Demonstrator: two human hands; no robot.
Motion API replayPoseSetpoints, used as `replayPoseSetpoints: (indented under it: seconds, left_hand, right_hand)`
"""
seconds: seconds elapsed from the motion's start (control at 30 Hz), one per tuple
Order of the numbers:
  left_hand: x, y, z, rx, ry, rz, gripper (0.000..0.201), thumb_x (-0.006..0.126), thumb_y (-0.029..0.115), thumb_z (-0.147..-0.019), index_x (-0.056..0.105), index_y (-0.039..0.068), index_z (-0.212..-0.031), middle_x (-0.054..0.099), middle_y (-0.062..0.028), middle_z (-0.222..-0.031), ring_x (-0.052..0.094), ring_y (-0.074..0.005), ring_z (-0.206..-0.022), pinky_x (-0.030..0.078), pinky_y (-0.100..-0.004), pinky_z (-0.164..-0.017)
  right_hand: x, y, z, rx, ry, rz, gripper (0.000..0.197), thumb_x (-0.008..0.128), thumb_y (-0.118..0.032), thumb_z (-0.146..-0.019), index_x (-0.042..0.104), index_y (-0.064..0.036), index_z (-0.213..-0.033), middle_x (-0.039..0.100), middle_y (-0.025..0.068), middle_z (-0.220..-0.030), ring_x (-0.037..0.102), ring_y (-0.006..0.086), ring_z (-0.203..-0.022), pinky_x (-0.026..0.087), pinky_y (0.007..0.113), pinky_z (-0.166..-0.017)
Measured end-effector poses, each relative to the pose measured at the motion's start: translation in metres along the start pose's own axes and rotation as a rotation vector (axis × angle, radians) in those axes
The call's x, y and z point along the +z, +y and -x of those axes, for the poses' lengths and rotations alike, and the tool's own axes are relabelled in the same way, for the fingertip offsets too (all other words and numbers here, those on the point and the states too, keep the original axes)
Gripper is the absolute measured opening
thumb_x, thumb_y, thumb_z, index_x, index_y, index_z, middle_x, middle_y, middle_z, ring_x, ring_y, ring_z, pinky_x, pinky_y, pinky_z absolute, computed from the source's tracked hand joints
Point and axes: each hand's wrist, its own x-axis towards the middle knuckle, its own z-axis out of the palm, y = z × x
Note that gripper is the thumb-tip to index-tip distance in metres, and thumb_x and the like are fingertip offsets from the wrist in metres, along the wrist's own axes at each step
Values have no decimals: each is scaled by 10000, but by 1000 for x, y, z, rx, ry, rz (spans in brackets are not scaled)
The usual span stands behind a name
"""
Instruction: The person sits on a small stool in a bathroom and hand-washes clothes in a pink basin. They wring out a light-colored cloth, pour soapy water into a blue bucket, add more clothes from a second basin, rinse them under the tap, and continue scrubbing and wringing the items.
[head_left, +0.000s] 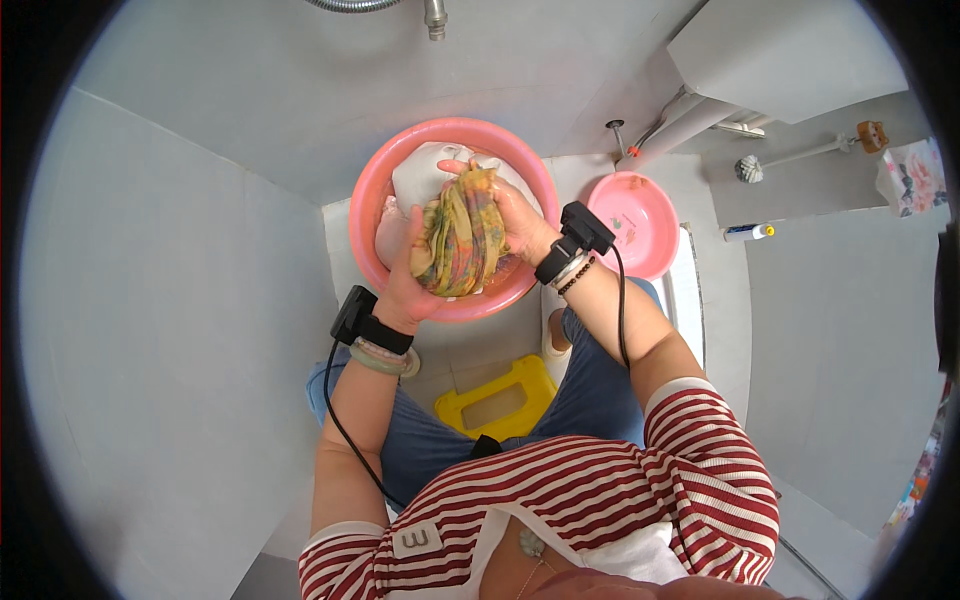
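A wet, bunched-up yellow-green cloth with a colourful pattern is stretched between my two hands, over a large pink basin. My left hand grips its lower left side. At the upper right, my right hand has its fingers around the cloth's other end. Beneath and behind it, white fabric lies in the basin, and a pale pink piece rests by the left wall. Some water shows in the basin near its lower right side. The cloth hides part of my fingers.
To the right of the large basin stands a smaller pink basin. A yellow plastic stool is between my legs. A metal tap juts from the wall ahead. A toilet brush and a white tube are along the right wall.
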Motion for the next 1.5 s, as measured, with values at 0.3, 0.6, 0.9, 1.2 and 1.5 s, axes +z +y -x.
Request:
replayPoseSetpoints:
  seconds: [0.3, 0.6, 0.9, 1.2, 1.5]
  left_hand:
    - [-5, -6, -8, 35, 327, -973, 890, 746, 203, -688, 192, -65, -1330, 436, -189, -1223, 491, -268, -1098, 462, -332, -856]
    - [-30, -23, -11, 217, 296, -1660, 850, 703, 142, -699, 190, -79, -1340, 442, -207, -1226, 486, -283, -1105, 422, -327, -891]
    - [-2, 28, 1, 10, 142, -40, 481, 494, 99, -840, 343, 21, -1290, 492, -139, -1204, 514, -289, -1091, 471, -400, -876]
    - [-7, 11, 8, 204, 89, -160, 386, 478, 156, -864, 407, 37, -1225, 538, -113, -1137, 547, -240, -1043, 487, -376, -845]
    - [-10, 9, -4, 1, 165, -122, 438, 526, 218, -867, 381, 51, -1246, 505, -83, -1149, 539, -184, -1034, 475, -335, -852]
  right_hand:
    - [8, 12, -13, 44, 387, 410, 325, 421, -24, -831, 459, -37, -1153, 562, 91, -844, 568, 157, -747, 495, 302, -631]
    - [0, 31, -19, 58, 550, 752, 343, 424, -25, -808, 431, -18, -1150, 538, 129, -956, 549, 210, -884, 479, 349, -763]
    - [6, -22, -2, -95, 197, 96, 463, 490, -312, -875, 379, -100, -1272, 422, 72, -1224, 451, 240, -1110, 395, 378, -931]
    - [29, 18, 0, -328, -114, 327, 870, 738, -213, -721, 175, -110, -1376, 405, 51, -1240, 405, 171, -1160, 362, 309, -961]
    - [10, 24, -6, -373, 107, 815, 219, 691, -208, -773, 567, -38, -833, 544, 19, -838, 500, 95, -789, 428, 263, -718]
